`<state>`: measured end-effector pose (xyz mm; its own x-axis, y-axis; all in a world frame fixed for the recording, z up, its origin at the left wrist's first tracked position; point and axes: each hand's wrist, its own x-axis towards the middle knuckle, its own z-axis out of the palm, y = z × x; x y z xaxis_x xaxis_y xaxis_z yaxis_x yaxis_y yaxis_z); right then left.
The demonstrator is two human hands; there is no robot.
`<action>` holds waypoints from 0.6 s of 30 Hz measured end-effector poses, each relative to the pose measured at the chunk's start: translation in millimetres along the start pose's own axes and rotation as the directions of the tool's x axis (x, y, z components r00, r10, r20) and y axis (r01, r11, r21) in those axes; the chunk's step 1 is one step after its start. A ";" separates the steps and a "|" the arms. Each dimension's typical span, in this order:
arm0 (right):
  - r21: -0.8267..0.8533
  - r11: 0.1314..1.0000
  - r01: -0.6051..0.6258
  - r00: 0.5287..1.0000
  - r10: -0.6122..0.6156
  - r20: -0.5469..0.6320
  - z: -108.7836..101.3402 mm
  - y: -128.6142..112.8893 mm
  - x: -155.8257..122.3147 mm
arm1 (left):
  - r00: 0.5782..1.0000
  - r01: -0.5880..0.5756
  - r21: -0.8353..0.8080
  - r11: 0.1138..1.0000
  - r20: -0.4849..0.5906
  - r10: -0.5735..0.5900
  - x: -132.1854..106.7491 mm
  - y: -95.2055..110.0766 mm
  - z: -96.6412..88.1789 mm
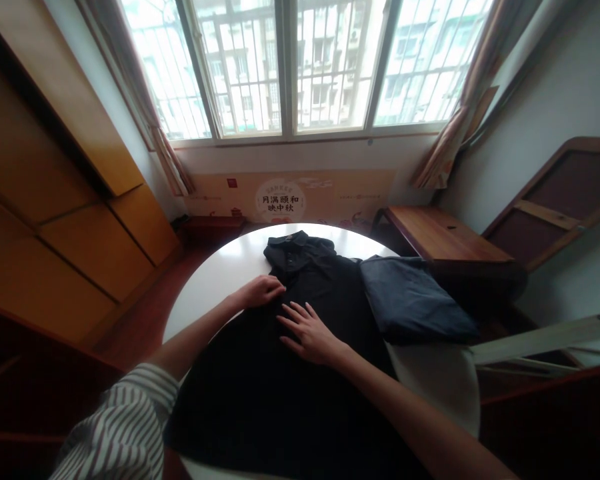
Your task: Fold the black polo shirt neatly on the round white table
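Note:
A black collared shirt (pixel 330 287) lies spread on a round white table (pixel 210 267), its collar at the far side and its hem toward me. My left hand (pixel 261 291) is at the shirt's left edge below the collar, its fingers curled together on the black cloth. Over the middle of the shirt, my right hand (pixel 310 333) rests palm down with its fingers spread. A folded dark blue-grey garment (pixel 415 300) lies on the right of the table, against the shirt's edge.
A wooden bench-like table (pixel 445 230) stands beyond the right edge. Yellow-brown cabinets (pixel 95 247) line the left wall. A barred window (pixel 325 67) with curtains is ahead, above a printed banner (pixel 280 197). A pale rail (pixel 545 337) sits at right.

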<state>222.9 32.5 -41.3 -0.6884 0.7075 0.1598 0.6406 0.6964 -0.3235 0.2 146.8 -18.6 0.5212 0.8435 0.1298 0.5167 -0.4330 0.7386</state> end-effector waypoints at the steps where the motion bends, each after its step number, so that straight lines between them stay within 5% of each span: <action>1: 0.003 1.000 -0.001 1.000 0.001 0.000 -0.5 -0.5 0.2 | 0.989 0.093 -0.138 0.986 -0.100 -0.108 5.2 -5.1 -1.2; 3: 0.008 1.000 -0.004 1.000 0.004 0.004 -0.8 -0.9 0.6 | 0.910 0.241 -0.346 0.907 -0.244 -0.335 18.1 -16.5 -8.6; 5: 0.012 1.000 -0.003 1.000 0.003 0.009 -0.5 -0.6 0.8 | 0.858 0.311 -0.438 0.843 -0.251 -0.447 32.1 -26.2 -18.7; 13: 0.020 1.000 0.002 1.000 -0.002 0.008 0.7 0.6 0.9 | 0.824 0.464 -0.628 0.625 0.048 -0.565 76.5 -38.2 -38.5; 18: 0.022 1.000 0.006 1.000 -0.006 0.002 1.3 0.3 1.0 | 0.834 0.434 -0.674 0.599 0.048 -0.550 90.6 -36.1 -26.3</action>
<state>221.9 33.2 -42.5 -0.6929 0.7030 0.1601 0.6287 0.6978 -0.3431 10.9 247.2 -16.1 0.1826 0.9262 -0.3297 0.0777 0.3207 0.9440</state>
